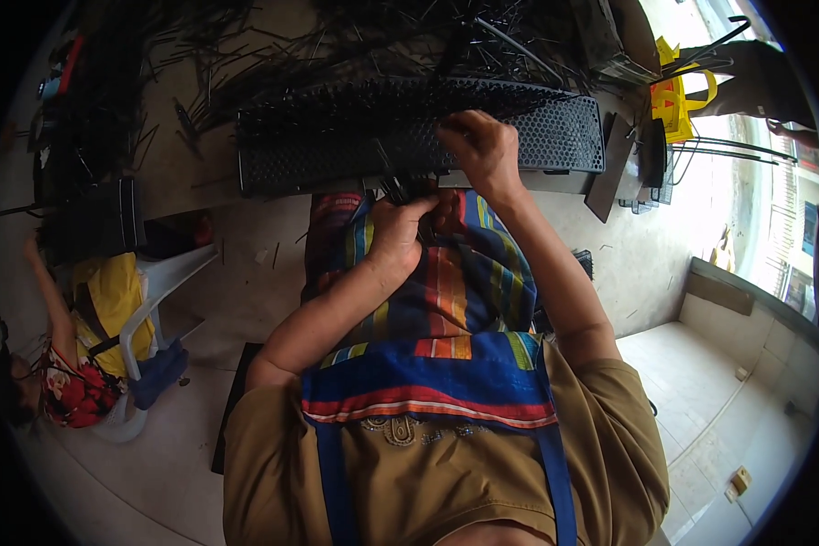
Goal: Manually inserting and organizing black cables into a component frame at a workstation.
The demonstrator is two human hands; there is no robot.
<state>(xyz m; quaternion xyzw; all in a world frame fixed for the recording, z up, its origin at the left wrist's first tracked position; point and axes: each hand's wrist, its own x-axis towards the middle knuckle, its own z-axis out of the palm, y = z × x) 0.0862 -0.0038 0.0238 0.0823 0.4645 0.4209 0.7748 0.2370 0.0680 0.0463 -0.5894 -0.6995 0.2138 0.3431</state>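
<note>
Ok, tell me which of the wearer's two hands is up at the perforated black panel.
The right hand: it overlaps the perforated black panel in this view, fingers curled. The left hand is lower, over the striped apron.

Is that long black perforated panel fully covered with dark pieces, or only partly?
The panel is only partly covered: dark pieces crowd its far side; bare holes show toward its right.
</note>
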